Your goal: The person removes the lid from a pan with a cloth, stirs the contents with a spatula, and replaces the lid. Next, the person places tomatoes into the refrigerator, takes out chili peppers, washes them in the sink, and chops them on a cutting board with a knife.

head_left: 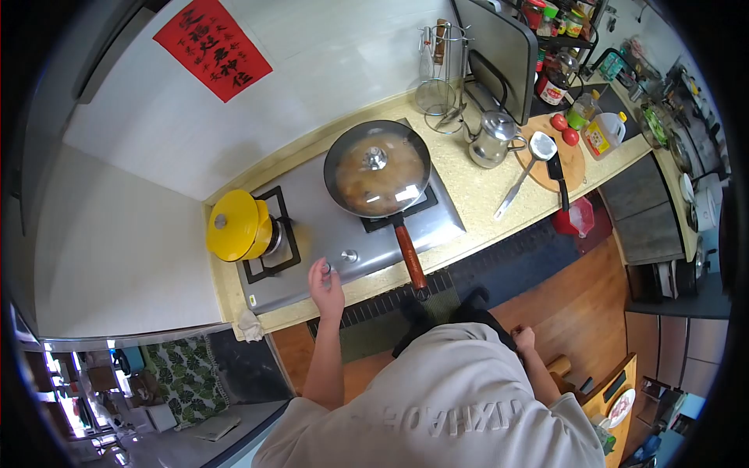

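A pan (pixel 331 184) is sitting on the right side of the hob (pixel 312 228), its glass lid (pixel 394 173) covering brown food, while a person in a pale shirt (pixel 460 390) is standing in front of it. Its handle (pixel 409 256) is jutting past the front edge of the worktop (pixel 468 183) towards the body, so a turning hip or sleeve could be catching it and swinging the pan off its stand. Too strong a flame could be sending liquid up under the lid and over the rim; whether one is burning cannot be told. Well right of the pan, a knife (pixel 555 168) on a board (pixel 576 158) is pointing its handle over the edge, where a passing arm could be knocking it down. To the left of the pan's handle, the left hand (pixel 328 295) is curving at a knob (pixel 328 268), its grip partly open, thumb and fingers lying about it; firm contact cannot be told. The right hand (pixel 524 338) is hanging beside the body, its grip curling loosely, with nothing visibly held, though its palm is hidden.
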Available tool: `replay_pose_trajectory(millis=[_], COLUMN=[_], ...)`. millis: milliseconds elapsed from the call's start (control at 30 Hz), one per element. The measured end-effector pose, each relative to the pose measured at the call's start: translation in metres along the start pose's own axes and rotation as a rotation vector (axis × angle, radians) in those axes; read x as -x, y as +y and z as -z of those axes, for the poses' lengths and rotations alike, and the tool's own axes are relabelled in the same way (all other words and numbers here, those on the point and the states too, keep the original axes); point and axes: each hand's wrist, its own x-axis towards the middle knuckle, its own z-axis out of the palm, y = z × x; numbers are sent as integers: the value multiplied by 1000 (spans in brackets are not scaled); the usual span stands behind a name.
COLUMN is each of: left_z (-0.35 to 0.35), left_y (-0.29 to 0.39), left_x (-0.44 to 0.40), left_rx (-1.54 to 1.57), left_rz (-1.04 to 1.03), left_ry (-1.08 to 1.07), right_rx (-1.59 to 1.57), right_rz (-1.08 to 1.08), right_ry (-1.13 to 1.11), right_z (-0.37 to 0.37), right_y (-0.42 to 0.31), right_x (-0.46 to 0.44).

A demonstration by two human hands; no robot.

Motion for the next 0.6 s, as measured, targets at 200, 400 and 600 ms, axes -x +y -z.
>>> replay_pose_trajectory(millis=[200, 400, 600], left_z=[-14, -22, -91], left_y=[27, 92, 205], left_x=[32, 94, 148], left_rx=[144, 306, 291], left_rz=[58, 246, 211], left_ry=[122, 225, 187], right_rx=[59, 121, 103], right_rz=[49, 133, 246], right_ry=[-184, -332, -318], right_z=[5, 19, 46], right_y=[23, 47, 113], right_x=[-12, -44, -76])
